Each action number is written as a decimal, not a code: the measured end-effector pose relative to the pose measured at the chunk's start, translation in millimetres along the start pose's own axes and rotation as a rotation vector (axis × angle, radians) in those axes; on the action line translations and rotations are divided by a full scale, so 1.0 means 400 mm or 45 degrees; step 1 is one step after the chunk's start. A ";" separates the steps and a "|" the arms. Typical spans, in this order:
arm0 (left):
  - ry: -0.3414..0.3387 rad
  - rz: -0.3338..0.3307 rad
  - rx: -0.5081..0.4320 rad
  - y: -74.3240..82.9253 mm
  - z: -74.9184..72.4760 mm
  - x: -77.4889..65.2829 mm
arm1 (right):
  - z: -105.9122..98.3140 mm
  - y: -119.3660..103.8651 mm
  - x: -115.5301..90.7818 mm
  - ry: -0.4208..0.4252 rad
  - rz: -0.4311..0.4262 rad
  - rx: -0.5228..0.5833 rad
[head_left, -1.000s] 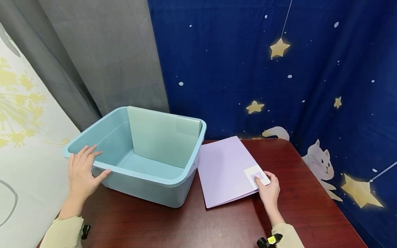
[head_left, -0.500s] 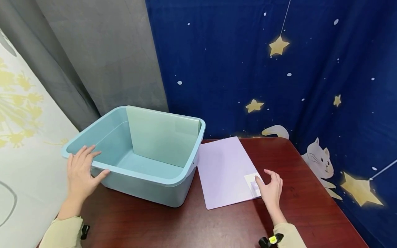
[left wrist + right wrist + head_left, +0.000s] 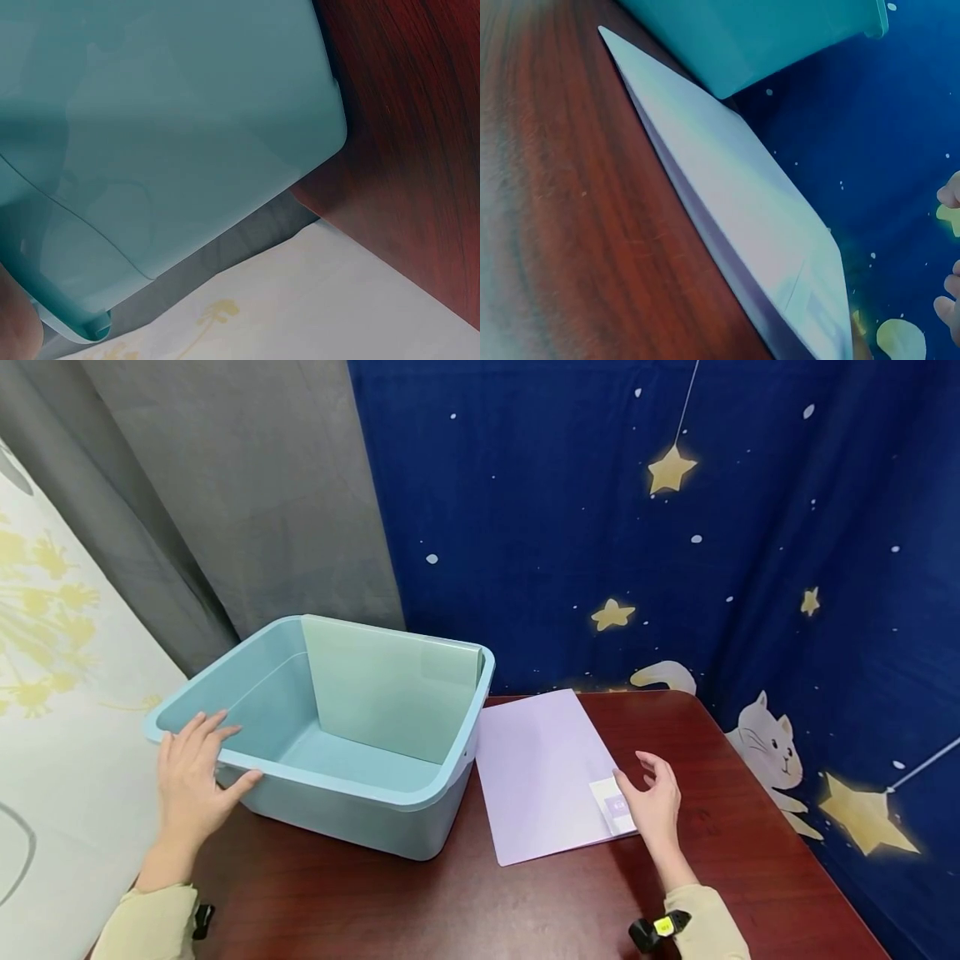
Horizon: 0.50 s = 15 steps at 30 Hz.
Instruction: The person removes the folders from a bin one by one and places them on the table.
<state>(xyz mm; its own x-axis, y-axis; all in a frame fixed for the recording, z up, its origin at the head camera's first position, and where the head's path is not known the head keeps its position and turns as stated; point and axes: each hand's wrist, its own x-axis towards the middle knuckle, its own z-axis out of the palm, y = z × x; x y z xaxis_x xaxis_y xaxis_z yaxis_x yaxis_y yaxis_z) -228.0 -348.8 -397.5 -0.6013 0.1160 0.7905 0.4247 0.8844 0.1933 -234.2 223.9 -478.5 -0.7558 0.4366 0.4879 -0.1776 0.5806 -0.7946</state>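
Note:
A light blue plastic tub [image 3: 330, 785] stands at the left of the table in the head view. My left hand [image 3: 189, 777] rests at its near left corner, fingers spread over the rim and thumb along the outside. Inside the tub, a pale green folder [image 3: 382, 693] leans upright against the back wall. A lilac folder [image 3: 540, 777] with a white label [image 3: 613, 806] lies flat to the tub's right. Beside its labelled corner is my right hand [image 3: 654, 806], thumb and fingers apart and holding nothing. The right wrist view shows fingertips [image 3: 946, 307] clear of the lilac folder.
The dark red wooden table [image 3: 525, 910] carries both the tub and the lilac folder. Behind it hang a grey curtain [image 3: 285, 485] and a blue star-patterned curtain [image 3: 525, 527]. White patterned cloth [image 3: 67, 777] covers the left side.
A second ago my right thumb and fingers pinched the lilac folder's labelled corner. They have let go and moved slightly away, and the folder has settled flatter. My left hand has stayed in place.

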 end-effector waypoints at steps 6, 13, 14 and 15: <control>-0.001 -0.004 0.003 0.001 -0.002 0.000 | 0.008 -0.023 0.018 -0.032 -0.024 0.058; -0.009 -0.006 0.004 -0.001 -0.003 0.000 | 0.023 -0.059 0.043 -0.079 -0.075 0.144; -0.009 -0.006 0.005 -0.001 -0.003 0.000 | 0.025 -0.065 0.046 -0.085 -0.086 0.159; -0.008 -0.005 0.005 -0.001 -0.003 0.000 | 0.028 -0.072 0.048 -0.090 -0.093 0.171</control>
<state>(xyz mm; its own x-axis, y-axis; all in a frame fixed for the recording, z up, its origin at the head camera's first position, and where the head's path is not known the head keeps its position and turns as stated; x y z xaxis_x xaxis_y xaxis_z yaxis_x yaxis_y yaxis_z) -227.4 -349.4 -396.7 -0.6073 0.1156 0.7860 0.4199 0.8866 0.1941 -250.8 208.0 -450.4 -0.7792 0.3445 0.5237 -0.3129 0.5102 -0.8011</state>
